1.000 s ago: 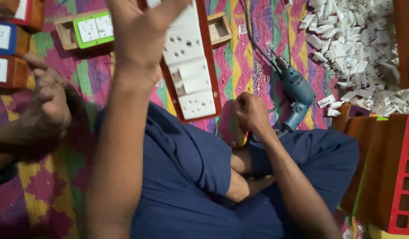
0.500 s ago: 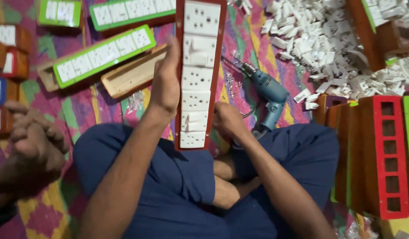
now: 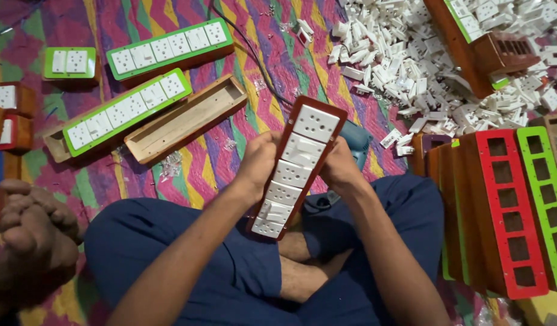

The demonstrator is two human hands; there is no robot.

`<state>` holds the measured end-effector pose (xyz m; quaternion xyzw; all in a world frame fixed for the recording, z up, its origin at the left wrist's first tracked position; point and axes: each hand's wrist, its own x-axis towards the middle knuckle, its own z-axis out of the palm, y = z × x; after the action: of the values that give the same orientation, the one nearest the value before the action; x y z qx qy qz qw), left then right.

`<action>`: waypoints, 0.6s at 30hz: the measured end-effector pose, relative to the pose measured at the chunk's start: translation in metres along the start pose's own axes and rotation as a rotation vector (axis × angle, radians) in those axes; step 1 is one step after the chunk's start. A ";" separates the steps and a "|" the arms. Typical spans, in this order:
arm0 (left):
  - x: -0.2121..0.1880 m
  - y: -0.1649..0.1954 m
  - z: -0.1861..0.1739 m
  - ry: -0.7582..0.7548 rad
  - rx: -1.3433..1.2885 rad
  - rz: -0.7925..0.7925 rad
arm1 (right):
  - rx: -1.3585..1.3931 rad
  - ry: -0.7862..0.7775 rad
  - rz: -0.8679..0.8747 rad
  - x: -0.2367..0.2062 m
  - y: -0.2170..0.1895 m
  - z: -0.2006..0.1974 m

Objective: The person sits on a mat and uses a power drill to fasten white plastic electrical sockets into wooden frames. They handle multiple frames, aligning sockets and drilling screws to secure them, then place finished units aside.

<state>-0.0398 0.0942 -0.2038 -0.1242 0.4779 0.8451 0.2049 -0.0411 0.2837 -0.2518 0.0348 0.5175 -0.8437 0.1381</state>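
A long red switch panel [image 3: 295, 168] set with white switches and sockets is held tilted above my crossed legs. My left hand [image 3: 258, 162] grips its left edge near the middle. On the opposite edge, my right hand [image 3: 339, 165] clasps it at about the same height. A blue power drill [image 3: 357, 137] lies on the mat just behind the panel, mostly hidden by it and my right hand.
Green-faced switch boards [image 3: 167, 47] and an empty wooden box [image 3: 185, 119] lie on the patterned mat at left. A heap of loose white switch parts [image 3: 411, 66] is at upper right. Red and green empty frames [image 3: 511, 211] stand at right. Another person's foot [image 3: 31, 226] is at left.
My left hand has brought the red panel down from the mat toward my lap, and my right hand has come up to take its other edge. The view has shifted downward.
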 end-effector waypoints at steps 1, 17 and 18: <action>0.001 -0.004 0.000 -0.010 0.013 0.005 | 0.046 -0.009 0.012 -0.001 -0.004 0.002; 0.010 -0.021 -0.004 -0.062 0.046 0.009 | 0.043 0.125 0.018 -0.004 0.001 0.012; 0.010 -0.021 -0.004 -0.061 0.055 -0.002 | 0.008 0.131 -0.031 -0.002 0.003 0.012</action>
<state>-0.0392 0.1030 -0.2256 -0.0931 0.4945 0.8347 0.2237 -0.0375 0.2728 -0.2484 0.0823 0.5228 -0.8436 0.0907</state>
